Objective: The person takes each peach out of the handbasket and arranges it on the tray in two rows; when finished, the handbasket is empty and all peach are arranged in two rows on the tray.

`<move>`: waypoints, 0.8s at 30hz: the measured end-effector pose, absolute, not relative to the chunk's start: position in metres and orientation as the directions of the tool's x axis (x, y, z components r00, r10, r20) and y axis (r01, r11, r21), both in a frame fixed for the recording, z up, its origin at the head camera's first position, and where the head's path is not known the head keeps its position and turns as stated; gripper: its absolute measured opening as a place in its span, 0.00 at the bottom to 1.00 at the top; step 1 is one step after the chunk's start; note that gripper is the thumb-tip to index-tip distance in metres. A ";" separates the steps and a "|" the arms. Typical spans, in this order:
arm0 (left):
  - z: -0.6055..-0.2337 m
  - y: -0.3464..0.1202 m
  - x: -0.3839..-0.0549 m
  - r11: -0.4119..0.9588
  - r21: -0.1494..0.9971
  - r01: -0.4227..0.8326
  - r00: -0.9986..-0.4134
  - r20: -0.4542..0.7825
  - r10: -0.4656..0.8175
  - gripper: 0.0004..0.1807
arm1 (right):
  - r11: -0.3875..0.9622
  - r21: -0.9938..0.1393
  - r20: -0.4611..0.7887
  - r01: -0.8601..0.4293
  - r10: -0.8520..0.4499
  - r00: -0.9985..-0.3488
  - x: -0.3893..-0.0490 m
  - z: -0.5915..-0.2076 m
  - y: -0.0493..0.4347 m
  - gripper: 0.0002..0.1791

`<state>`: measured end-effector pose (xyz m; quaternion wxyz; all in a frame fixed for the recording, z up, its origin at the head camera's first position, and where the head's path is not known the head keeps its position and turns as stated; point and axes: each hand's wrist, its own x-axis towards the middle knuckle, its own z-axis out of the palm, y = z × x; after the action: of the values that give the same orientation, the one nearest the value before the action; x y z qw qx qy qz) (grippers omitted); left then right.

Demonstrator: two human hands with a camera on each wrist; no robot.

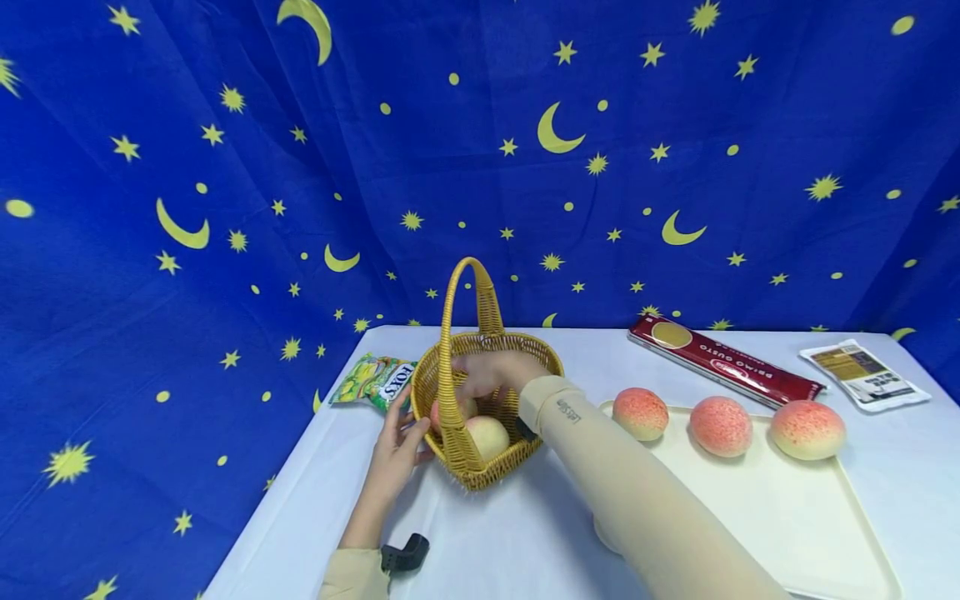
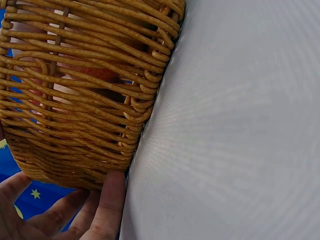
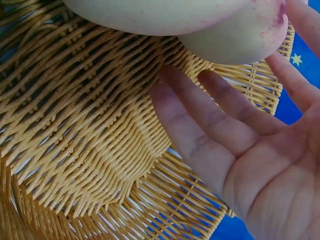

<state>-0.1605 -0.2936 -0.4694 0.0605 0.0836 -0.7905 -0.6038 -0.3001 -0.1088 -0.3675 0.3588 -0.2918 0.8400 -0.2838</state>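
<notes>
The beige right sleeve (image 1: pixel 637 492) bears small dark lettering (image 1: pixel 568 411). A black wrist device (image 1: pixel 405 554) adjoins the beige left sleeve (image 1: pixel 354 577).

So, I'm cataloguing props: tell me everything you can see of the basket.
The golden-brown basket looks like woven wicker, with an open top and one tall arched handle. It stands on the white table with at least two peaches inside. The left hand touches its outer wall; the right hand is inside, but whether it touches the weave is unclear.

Behind the white-covered table (image 1: pixel 498 554) hangs a blue cloth (image 1: pixel 465 187) patterned with yellow moons (image 1: pixel 547 137) and stars (image 1: pixel 704 17), which also flanks the table's left side. Soft light casts faint shadows on the table.
</notes>
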 end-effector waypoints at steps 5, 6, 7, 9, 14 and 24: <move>-0.470 -0.293 -0.161 0.254 0.965 -0.068 -0.978 -0.014 -0.207 0.37 | 0.674 -0.688 -0.460 -0.269 -0.692 -0.556 -0.298 -0.368 -0.109 0.48; -0.470 -0.293 -0.161 0.253 0.965 -0.068 -0.978 -0.014 -0.207 0.37 | 0.670 -0.693 -0.461 -0.268 -0.696 -0.550 -0.297 -0.368 -0.110 0.48; -0.470 -0.293 -0.161 0.252 0.965 -0.069 -0.978 -0.016 -0.209 0.37 | 0.667 -0.696 -0.462 -0.267 -0.700 -0.545 -0.296 -0.368 -0.110 0.48; -0.469 -0.293 -0.161 0.252 0.965 -0.068 -0.977 -0.014 -0.211 0.37 | 0.658 -0.701 -0.459 -0.275 -0.712 -0.532 -0.295 -0.368 -0.110 0.45; -0.469 -0.293 -0.162 0.244 0.967 -0.067 -0.977 -0.014 -0.212 0.37 | 0.643 -0.705 -0.448 -0.299 -0.730 -0.516 -0.294 -0.369 -0.113 0.34; -0.470 -0.294 -0.162 0.256 0.964 -0.071 -0.976 -0.015 -0.215 0.37 | 0.658 -0.663 -0.444 -0.357 -0.730 -0.520 -0.300 -0.372 -0.112 0.34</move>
<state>-0.1619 -0.2939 -0.4699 0.0597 0.0907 -0.7902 -0.6031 -0.3001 -0.1116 -0.3724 0.3657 -0.3257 0.8338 -0.2549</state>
